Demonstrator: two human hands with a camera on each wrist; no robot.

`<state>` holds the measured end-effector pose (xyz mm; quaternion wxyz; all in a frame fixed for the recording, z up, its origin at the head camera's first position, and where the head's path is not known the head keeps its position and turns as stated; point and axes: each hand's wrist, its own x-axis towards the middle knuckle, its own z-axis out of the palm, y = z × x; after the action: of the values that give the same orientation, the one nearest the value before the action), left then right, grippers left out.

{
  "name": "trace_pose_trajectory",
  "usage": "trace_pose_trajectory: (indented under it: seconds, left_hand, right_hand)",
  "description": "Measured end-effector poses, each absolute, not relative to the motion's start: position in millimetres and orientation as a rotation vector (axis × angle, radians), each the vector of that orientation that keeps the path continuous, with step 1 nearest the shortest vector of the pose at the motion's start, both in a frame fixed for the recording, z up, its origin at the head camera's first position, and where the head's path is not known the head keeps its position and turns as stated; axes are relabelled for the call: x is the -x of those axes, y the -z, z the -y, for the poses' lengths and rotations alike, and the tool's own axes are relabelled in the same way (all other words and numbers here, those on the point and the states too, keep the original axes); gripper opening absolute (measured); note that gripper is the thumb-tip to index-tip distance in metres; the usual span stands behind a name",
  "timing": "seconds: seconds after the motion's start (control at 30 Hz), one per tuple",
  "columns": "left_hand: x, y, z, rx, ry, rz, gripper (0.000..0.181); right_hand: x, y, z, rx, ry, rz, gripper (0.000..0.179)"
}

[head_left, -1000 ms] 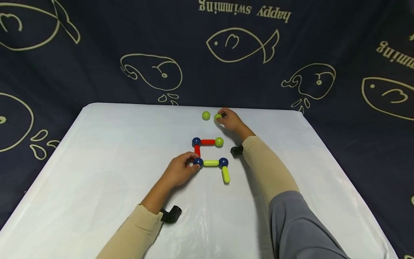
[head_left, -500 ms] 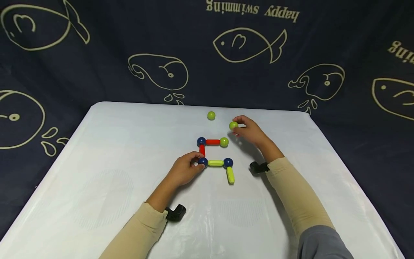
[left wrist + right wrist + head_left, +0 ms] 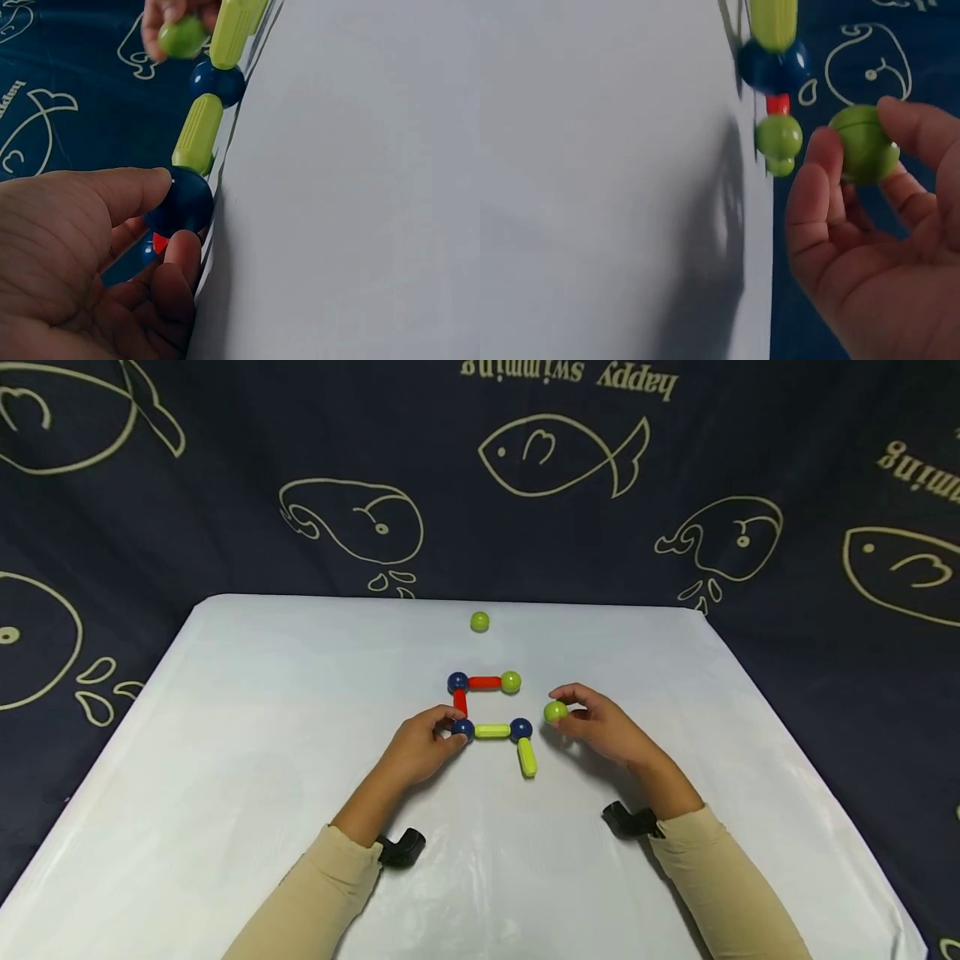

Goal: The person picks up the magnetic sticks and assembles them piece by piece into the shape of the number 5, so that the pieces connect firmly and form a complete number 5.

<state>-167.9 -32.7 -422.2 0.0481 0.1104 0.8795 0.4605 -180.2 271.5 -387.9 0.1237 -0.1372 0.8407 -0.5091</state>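
Observation:
My left hand (image 3: 422, 747) pinches a blue ball (image 3: 182, 202) at the lower left corner of a joined chain of sticks and balls. From that ball a red stick (image 3: 460, 702) runs back to another blue ball (image 3: 457, 682), then a red stick (image 3: 485, 682) leads to a green ball (image 3: 511, 682). To the right, a yellow-green stick (image 3: 492, 731) joins a third blue ball (image 3: 521, 729), and a second yellow-green stick (image 3: 527, 758) points toward the person. My right hand (image 3: 603, 727) holds a loose green ball (image 3: 864, 144) between thumb and fingers, right of the chain and apart from it.
Another green ball (image 3: 480, 622) lies near the far edge of the white table (image 3: 300, 652). A dark cloth (image 3: 450, 552) with fish drawings hangs behind. Black camera mounts (image 3: 402, 849) sit at both wrists.
My right hand has carried the green ball from the far side of the table toward the person and rightward, to beside the chain. The left hand keeps its pinch on the blue ball.

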Motion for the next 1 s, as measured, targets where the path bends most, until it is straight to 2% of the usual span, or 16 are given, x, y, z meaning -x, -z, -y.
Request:
trace_pose_trajectory:
  seconds: [0.17, 0.37, 1.0]
  left_hand:
    - [170, 424, 32, -0.343, -1.383, -2.684, 0.027]
    - [170, 424, 30, -0.346, -1.366, -2.673, 0.028]
    - [168, 420, 33, -0.343, -1.372, -2.67, 0.027]
  right_hand:
    - [156, 396, -271, 0.362, 1.502, -2.429, 0.033]
    - [136, 396, -266, 0.384, 1.48, -2.393, 0.032]
    - [120, 400, -259, 0.698, 1.197, -2.332, 0.029]
